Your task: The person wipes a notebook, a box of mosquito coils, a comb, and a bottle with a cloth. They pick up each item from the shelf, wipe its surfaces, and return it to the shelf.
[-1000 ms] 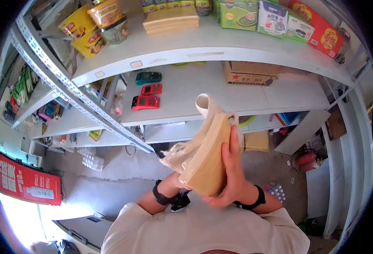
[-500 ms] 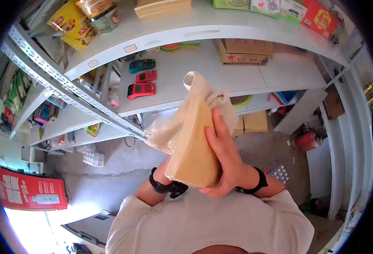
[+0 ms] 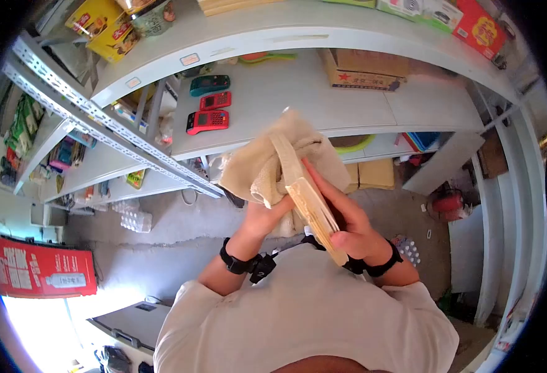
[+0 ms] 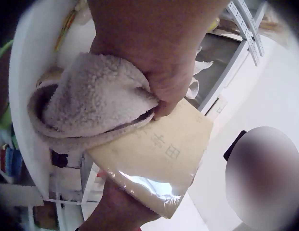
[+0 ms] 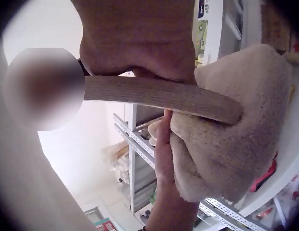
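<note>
A plastic-wrapped pack of yellow paper (image 3: 314,208) stands edge-on in front of the chest in the head view, tilted to the right at its near end. My right hand (image 3: 354,227) grips the pack from the right, with the thumb over its near edge. A fluffy beige cloth (image 3: 255,165) bunches around the far part of the pack. My left hand (image 3: 266,217) holds the cloth against the pack's left face. In the left wrist view, the fingers pinch the cloth (image 4: 101,96) over the pack's broad printed face (image 4: 164,149). The left fingertips are partly hidden by the cloth.
Ahead is a grey shelf (image 3: 267,133) bearing two red card terminals (image 3: 208,121), a teal one (image 3: 210,84) and a cardboard box (image 3: 366,71). An upper shelf (image 3: 273,40) holds yellow noodle tubs (image 3: 112,40). Perforated metal posts (image 3: 118,143) stand left; a red extinguisher (image 3: 448,205) is at right.
The pack has turned from showing its broad yellow face to showing its narrow edge. The cloth has shifted and now spreads to both sides of it, and more of my left hand shows.
</note>
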`<state>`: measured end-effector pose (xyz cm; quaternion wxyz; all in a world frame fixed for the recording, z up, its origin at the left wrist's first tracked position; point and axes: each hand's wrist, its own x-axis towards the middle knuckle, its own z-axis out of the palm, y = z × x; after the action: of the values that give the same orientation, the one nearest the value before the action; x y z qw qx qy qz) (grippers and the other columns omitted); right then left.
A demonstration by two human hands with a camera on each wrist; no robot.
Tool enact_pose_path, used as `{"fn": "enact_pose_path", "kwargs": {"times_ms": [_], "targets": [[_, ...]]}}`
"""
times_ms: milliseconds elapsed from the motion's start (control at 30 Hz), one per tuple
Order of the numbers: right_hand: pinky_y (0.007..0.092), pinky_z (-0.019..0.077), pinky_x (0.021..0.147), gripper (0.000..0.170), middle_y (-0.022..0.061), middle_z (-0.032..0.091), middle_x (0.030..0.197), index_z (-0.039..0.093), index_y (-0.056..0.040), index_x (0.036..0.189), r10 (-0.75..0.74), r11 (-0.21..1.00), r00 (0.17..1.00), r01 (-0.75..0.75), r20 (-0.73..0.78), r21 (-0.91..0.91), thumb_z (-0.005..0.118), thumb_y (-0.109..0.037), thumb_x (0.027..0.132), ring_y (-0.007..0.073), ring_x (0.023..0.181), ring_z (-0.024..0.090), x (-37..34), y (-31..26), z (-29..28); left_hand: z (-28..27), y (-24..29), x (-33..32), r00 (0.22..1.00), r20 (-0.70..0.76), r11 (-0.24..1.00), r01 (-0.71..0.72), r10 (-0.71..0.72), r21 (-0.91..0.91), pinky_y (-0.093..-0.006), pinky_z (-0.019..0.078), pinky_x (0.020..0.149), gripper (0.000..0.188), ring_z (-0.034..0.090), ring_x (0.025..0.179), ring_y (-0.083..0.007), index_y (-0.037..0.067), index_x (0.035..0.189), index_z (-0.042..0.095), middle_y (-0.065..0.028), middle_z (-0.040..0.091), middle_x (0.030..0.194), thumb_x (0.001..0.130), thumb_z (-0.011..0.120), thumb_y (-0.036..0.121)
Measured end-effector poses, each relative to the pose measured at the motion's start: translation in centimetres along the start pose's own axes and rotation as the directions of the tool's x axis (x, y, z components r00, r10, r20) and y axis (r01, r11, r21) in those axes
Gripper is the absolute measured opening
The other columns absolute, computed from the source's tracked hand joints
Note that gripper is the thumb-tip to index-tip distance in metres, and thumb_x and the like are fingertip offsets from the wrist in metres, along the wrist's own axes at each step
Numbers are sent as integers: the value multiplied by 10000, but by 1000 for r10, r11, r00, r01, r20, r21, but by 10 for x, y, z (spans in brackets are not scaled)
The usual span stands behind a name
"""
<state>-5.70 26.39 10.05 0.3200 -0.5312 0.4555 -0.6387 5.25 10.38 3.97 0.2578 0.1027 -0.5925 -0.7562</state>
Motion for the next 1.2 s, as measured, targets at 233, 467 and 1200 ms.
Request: {"fn": "enact_pose_path", "kwargs": {"times_ms": [233, 467, 1200], "targets": [[364, 185, 1158, 767, 173, 231, 1566, 219, 56, 1491, 136, 975, 990, -142, 45, 170, 490, -433, 966, 257, 1444, 231, 6, -21, -22, 6, 4, 17, 995, -75, 998, -59, 59, 1, -368, 432, 1011, 638, 511, 1188, -217, 0, 1355, 412, -99, 530, 1276, 811, 744, 40], [338, 239, 1132, 610, 166, 349, 1502, 283, 66, 1463, 162, 983, 987, -163, 9, 81, 422, -322, 1013, 220, 1391, 324, 10, -25, -46, 6, -4, 37, 987, -149, 998, -55, 56, 11, -366, 446, 995, 608, 525, 1174, -214, -7, 1337, 422, -99, 539, 1260, 811, 726, 7], [336, 432, 978, 562, 221, 545, 1297, 309, 47, 1440, -61, 892, 942, -97, -329, -441, 542, -147, 967, 240, 1192, 553, 28, -5, -77, -4, 4, 59, 974, -142, 974, -149, 174, 172, -358, 441, 972, 585, 548, 1128, -203, -25, 1296, 463, -106, 571, 1218, 801, 756, 79]]}}
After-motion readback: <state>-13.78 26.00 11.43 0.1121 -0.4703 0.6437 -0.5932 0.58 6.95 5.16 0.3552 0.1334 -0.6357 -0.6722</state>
